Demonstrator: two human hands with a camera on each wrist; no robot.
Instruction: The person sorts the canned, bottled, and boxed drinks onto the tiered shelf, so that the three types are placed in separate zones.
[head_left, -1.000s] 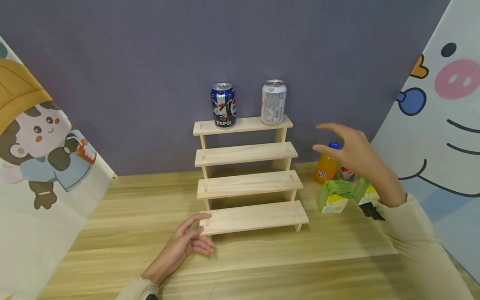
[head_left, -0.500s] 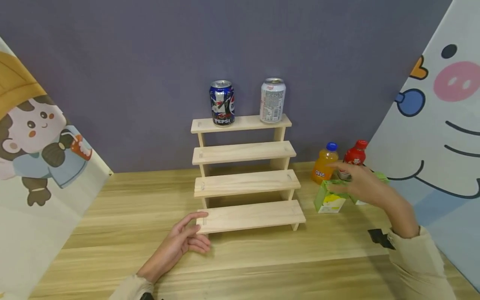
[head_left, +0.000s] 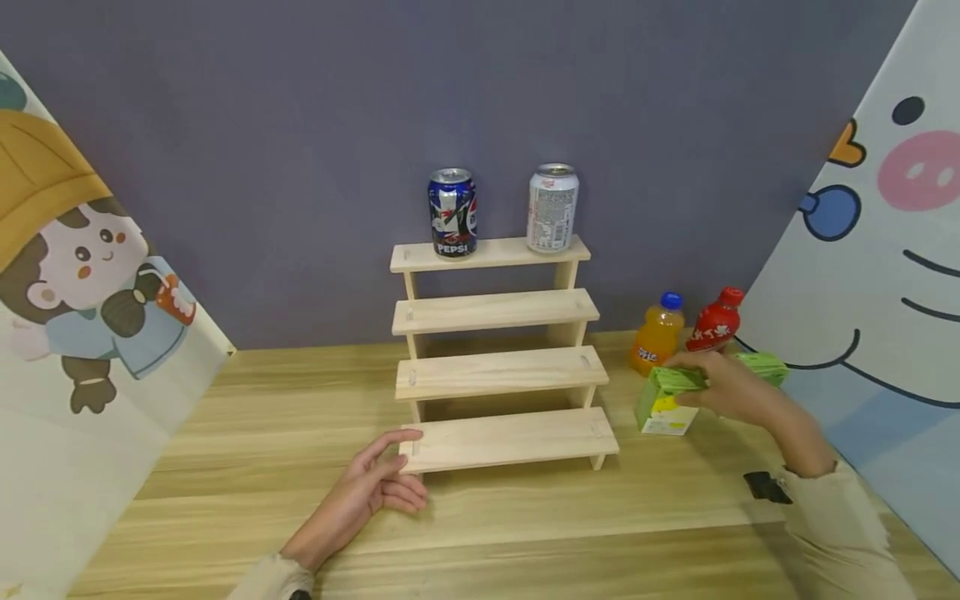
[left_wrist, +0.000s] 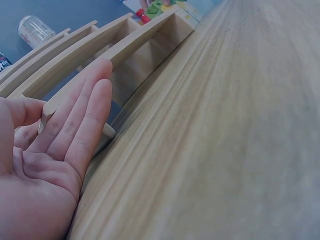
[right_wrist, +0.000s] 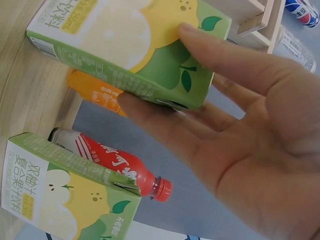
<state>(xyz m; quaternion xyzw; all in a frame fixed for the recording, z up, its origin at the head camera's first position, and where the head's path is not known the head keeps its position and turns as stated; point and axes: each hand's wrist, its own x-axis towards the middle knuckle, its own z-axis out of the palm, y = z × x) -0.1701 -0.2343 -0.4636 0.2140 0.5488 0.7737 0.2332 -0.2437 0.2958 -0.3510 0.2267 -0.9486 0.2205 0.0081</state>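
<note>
- Fingers of the right hand clamp a green juice carton, the thumb on its printed front and the others against the opposite side.
- Held carton: upright at the right of the table, just beside the wooden rack.
- Left hand: thumb and forefinger pinch the left end of the rack's lowest step; the other fingers reach out nearly straight, side by side, below that board.
- Second green carton: right of the held one, partly behind the right hand in the head view.
- Orange bottle, blue-capped: behind the held carton.
- Red bottle: right of the orange one, its lower part hidden in the head view.
- Top step, of four: dark blue Pepsi can towards the left, white can towards the right, apart from each other.
- Dark wall behind; cartoon panels on both sides.
</note>
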